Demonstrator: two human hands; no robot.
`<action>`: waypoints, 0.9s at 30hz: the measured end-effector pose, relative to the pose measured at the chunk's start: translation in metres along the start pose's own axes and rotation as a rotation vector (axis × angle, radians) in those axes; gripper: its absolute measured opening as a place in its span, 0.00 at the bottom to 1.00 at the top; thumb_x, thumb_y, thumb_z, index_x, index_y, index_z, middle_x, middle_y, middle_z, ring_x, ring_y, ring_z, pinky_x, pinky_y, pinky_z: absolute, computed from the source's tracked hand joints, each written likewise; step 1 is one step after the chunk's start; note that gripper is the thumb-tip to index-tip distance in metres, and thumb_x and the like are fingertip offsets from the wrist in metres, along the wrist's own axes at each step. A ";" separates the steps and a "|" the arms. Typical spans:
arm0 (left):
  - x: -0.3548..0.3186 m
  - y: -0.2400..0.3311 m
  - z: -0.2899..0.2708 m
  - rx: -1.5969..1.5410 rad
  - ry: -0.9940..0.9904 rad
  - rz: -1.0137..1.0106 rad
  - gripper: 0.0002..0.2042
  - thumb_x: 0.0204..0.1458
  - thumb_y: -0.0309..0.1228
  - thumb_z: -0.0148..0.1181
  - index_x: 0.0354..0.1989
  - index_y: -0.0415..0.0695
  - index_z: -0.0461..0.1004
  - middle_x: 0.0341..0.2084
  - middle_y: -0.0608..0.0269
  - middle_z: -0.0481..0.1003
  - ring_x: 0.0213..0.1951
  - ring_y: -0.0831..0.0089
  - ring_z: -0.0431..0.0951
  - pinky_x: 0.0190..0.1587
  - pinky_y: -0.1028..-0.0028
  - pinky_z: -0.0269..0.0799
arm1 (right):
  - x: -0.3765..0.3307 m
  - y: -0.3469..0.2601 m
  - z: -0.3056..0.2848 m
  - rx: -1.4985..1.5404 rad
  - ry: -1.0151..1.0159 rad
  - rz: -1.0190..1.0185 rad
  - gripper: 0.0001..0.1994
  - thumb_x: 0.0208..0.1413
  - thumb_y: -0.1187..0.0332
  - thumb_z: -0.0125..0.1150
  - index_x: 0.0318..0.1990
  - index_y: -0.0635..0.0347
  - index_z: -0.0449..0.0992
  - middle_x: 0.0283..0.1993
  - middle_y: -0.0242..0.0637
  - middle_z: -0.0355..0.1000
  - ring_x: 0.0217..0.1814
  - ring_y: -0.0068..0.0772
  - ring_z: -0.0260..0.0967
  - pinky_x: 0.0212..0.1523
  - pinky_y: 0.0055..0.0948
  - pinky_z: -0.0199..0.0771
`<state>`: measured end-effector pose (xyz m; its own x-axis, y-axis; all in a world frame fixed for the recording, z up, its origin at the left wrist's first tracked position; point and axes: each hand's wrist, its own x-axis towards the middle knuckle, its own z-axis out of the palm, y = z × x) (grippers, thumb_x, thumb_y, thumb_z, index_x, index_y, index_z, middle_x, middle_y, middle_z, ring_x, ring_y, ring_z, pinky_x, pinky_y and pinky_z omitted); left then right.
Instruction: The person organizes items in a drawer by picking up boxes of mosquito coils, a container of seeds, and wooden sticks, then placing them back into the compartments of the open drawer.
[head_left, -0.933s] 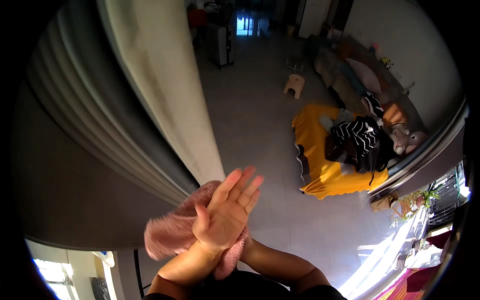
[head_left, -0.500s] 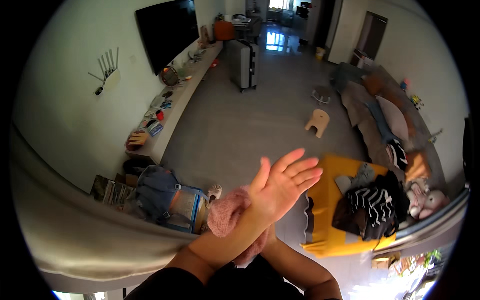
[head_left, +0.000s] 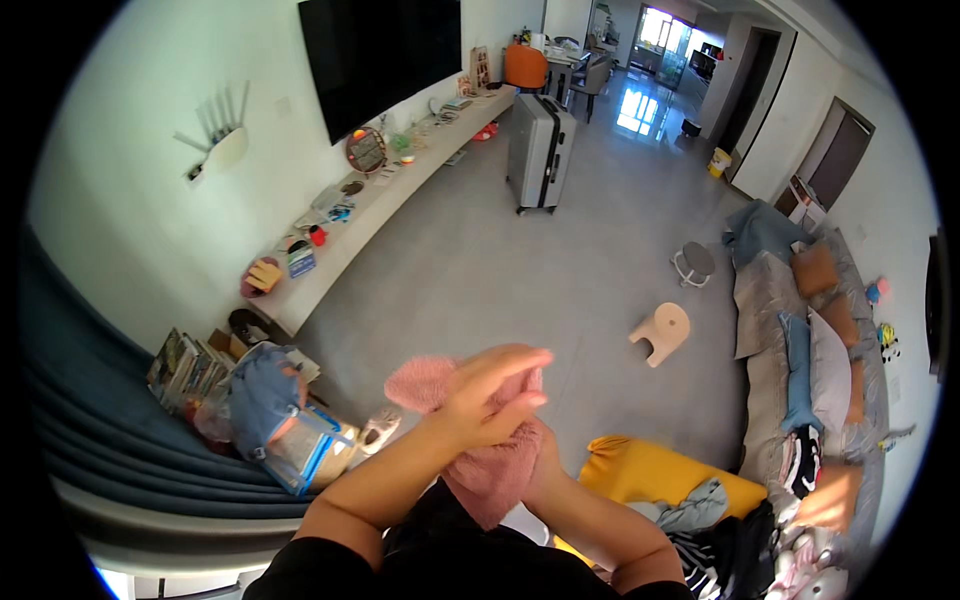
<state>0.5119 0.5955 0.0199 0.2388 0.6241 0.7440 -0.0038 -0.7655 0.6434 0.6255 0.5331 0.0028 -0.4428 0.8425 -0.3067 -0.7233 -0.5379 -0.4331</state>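
Observation:
A fuzzy pink cloth point(head_left: 488, 478) is bunched up in front of my body, one end sticking out to the left like a flap. Across its top lies my left hand point(head_left: 485, 400), its thumb and fingers bent about a fold of the cloth. My right hand point(head_left: 545, 468) is against the cloth's right side, lower down, with its fingers hidden behind the fabric. Both hands are close together, and the cloth hangs down between my forearms.
At lower right stands a yellow-covered piece point(head_left: 640, 470) with clothes point(head_left: 700, 508) on it, beside a sofa point(head_left: 765, 370). A stool point(head_left: 665, 330) and a suitcase point(head_left: 540, 150) stand on the floor. A blue backpack point(head_left: 262, 395) sits at left near a curtain point(head_left: 120, 430).
My left hand, spread open above the cloth before, has come down onto it with its fingers bent. The view has shifted, showing more of the room's far end.

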 end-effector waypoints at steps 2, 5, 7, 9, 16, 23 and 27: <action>0.027 -0.035 0.010 0.363 0.031 0.194 0.24 0.48 0.36 0.60 0.51 0.36 0.67 0.46 0.47 0.72 0.49 0.55 0.72 0.54 0.62 0.63 | 0.032 -0.055 -0.023 0.132 -0.003 0.036 0.21 0.59 0.59 0.45 0.56 0.61 0.63 0.56 0.42 0.65 0.57 0.40 0.63 0.57 0.39 0.64; 0.080 -0.087 0.036 0.601 0.046 0.106 0.23 0.48 0.36 0.60 0.51 0.36 0.67 0.46 0.47 0.72 0.48 0.54 0.72 0.53 0.61 0.64 | 0.091 -0.131 -0.054 0.251 -0.015 0.034 0.22 0.60 0.57 0.44 0.56 0.62 0.63 0.53 0.42 0.65 0.56 0.39 0.64 0.56 0.39 0.64; 0.100 -0.140 0.077 0.372 0.062 -0.165 0.22 0.47 0.34 0.62 0.50 0.38 0.69 0.45 0.49 0.72 0.50 0.54 0.70 0.55 0.61 0.62 | 0.139 -0.159 -0.091 0.181 0.064 -0.050 0.22 0.61 0.54 0.44 0.56 0.59 0.63 0.52 0.40 0.66 0.54 0.35 0.64 0.55 0.36 0.65; 0.129 -0.199 0.119 0.150 -0.024 -0.298 0.15 0.50 0.33 0.57 0.44 0.40 0.73 0.40 0.51 0.75 0.42 0.56 0.75 0.46 0.64 0.69 | 0.172 -0.201 -0.100 0.075 0.236 -0.242 0.24 0.62 0.45 0.39 0.53 0.55 0.64 0.49 0.37 0.66 0.51 0.33 0.65 0.52 0.33 0.67; 0.303 -0.362 0.258 0.127 -0.201 -0.244 0.10 0.53 0.31 0.53 0.40 0.40 0.75 0.34 0.54 0.77 0.35 0.60 0.77 0.37 0.67 0.73 | 0.246 -0.430 -0.165 0.111 0.421 -0.385 0.22 0.62 0.46 0.36 0.48 0.54 0.66 0.46 0.37 0.66 0.49 0.34 0.66 0.48 0.34 0.70; 0.477 -0.491 0.407 0.235 -0.132 0.068 0.19 0.49 0.33 0.58 0.50 0.41 0.70 0.52 0.43 0.66 0.52 0.52 0.68 0.52 0.62 0.64 | 0.294 -0.684 -0.287 0.074 0.096 -0.406 0.20 0.59 0.56 0.42 0.52 0.58 0.65 0.50 0.38 0.67 0.52 0.37 0.66 0.51 0.36 0.69; 0.555 -0.574 0.494 -0.243 -0.124 -0.066 0.24 0.53 0.38 0.54 0.55 0.35 0.65 0.58 0.45 0.60 0.58 0.56 0.62 0.58 0.61 0.55 | 0.352 -0.795 -0.324 0.524 -0.389 -0.028 0.21 0.60 0.56 0.43 0.55 0.59 0.63 0.52 0.39 0.65 0.55 0.35 0.63 0.54 0.32 0.66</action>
<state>1.1266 1.3044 -0.0257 0.3631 0.6359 0.6810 -0.2138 -0.6545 0.7252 1.2165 1.2474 -0.0352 -0.5082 0.8583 0.0703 -0.8564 -0.5123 0.0641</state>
